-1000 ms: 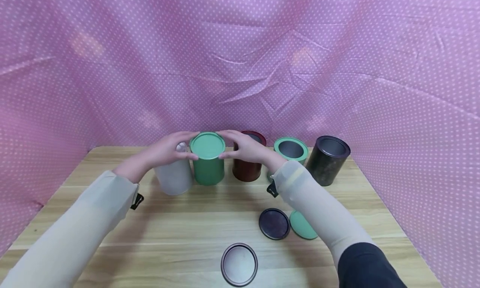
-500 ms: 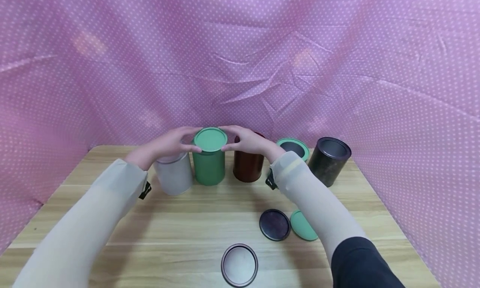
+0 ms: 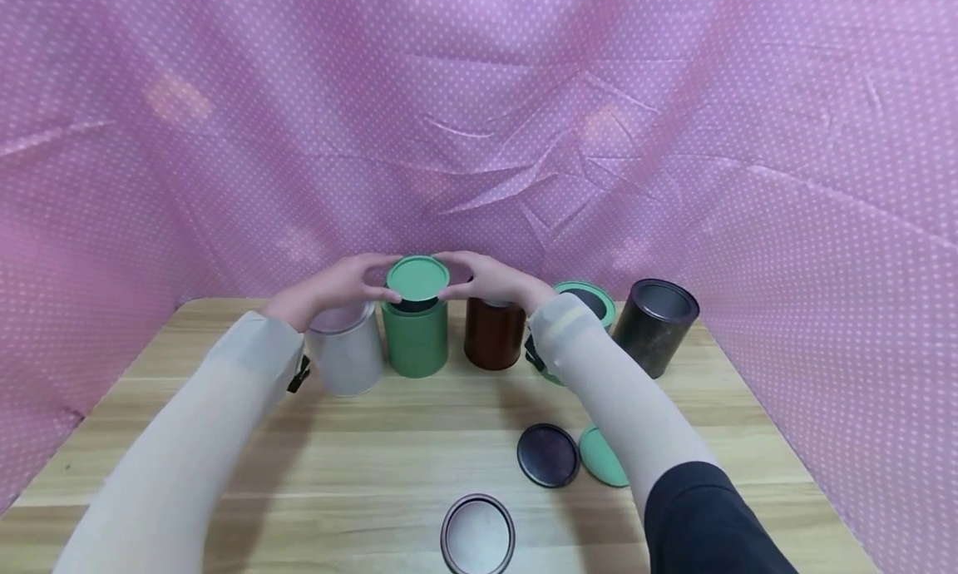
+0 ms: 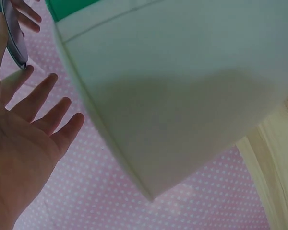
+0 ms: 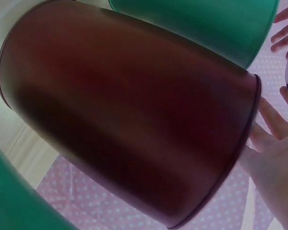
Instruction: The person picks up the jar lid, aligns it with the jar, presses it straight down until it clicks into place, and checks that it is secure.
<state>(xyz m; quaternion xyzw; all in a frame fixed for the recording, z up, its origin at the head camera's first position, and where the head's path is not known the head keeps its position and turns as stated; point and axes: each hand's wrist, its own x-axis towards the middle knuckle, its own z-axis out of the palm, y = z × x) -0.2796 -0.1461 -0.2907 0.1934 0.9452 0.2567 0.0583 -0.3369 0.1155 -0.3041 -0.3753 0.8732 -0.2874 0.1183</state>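
Observation:
Both hands hold a round green lid (image 3: 417, 277) by its rim, just above the open green can (image 3: 415, 345); a dark gap shows between lid and can. My left hand (image 3: 372, 284) pinches the lid's left edge, over the white can (image 3: 346, 356). My right hand (image 3: 458, 281) pinches the right edge, over the dark red can (image 3: 494, 334). In the left wrist view the white can (image 4: 182, 96) fills the frame, with the left hand (image 4: 24, 139) beside it and its other fingers spread. The right wrist view shows the dark red can (image 5: 125, 120) close up.
An open green can (image 3: 595, 295) and an open black can (image 3: 659, 320) stand to the right in the row. A dark lid (image 3: 549, 455), a green lid (image 3: 604, 460) and a lid lying upside down (image 3: 477, 534) rest on the wooden table (image 3: 374, 457). Pink dotted cloth surrounds it.
The green lid sat on the green can; both hands have lifted it slightly, opening a gap above the can's mouth.

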